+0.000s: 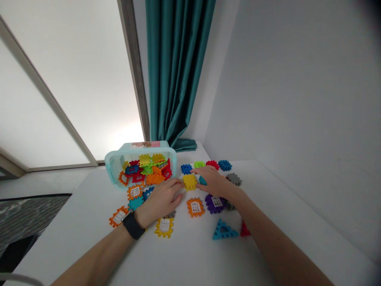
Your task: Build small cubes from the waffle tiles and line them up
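My left hand and my right hand meet over a yellow toothed plastic tile on the white table. Fingertips of both hands touch the tile's sides, left from the left, right from above and the right. Around them lie loose interlocking tiles: an orange window tile, a purple window tile, a yellow window tile under my left wrist, a blue triangle. A black watch sits on my left wrist.
A light-blue plastic bin lies tipped on its side, spilling coloured tiles. Blue, green, red, blue and grey tiles lie behind my hands. A teal curtain and a white wall stand close behind.
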The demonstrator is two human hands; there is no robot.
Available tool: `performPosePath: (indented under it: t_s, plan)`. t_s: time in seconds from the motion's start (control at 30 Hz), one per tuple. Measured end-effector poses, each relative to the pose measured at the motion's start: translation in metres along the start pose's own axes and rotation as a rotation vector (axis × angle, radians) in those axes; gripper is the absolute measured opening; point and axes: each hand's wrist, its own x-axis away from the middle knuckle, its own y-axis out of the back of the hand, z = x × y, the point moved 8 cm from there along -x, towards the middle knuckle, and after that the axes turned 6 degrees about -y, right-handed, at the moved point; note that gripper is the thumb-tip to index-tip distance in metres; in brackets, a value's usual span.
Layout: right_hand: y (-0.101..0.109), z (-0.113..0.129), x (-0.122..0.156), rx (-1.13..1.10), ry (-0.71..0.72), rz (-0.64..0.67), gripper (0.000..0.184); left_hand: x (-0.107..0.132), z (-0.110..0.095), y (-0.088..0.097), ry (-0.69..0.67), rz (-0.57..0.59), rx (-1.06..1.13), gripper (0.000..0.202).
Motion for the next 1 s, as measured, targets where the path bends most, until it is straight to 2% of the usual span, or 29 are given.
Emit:
performPosePath:
  t_s: [0.23, 0.47, 0.73, 0.87, 1.0]
  plan:
    - [0.009, 0.03, 0.003, 0.0, 0.015, -0.001, 0.044, 0.007, -0.002, 0.013, -0.003, 0.003, -0.092, 0.028]
    - [0.005, 0.073, 0.001, -0.015, 0.055, 0.026, 0.039, 0.032, 0.018, 0.035, 0.046, 0.007, -0.156, 0.025]
    - [-0.015, 0.111, -0.013, -0.058, 0.099, 0.11, 0.037, 0.076, 0.041, 0.069, 0.127, -0.022, -0.167, 0.025]
    - [-0.028, 0.127, -0.021, -0.087, 0.115, 0.113, 0.037, 0.096, 0.049, 0.073, 0.138, -0.016, -0.184, 0.024]
    - [-0.043, 0.141, -0.027, -0.046, 0.144, 0.14, 0.026, 0.111, 0.055, 0.07, 0.167, 0.002, -0.188, 0.024]
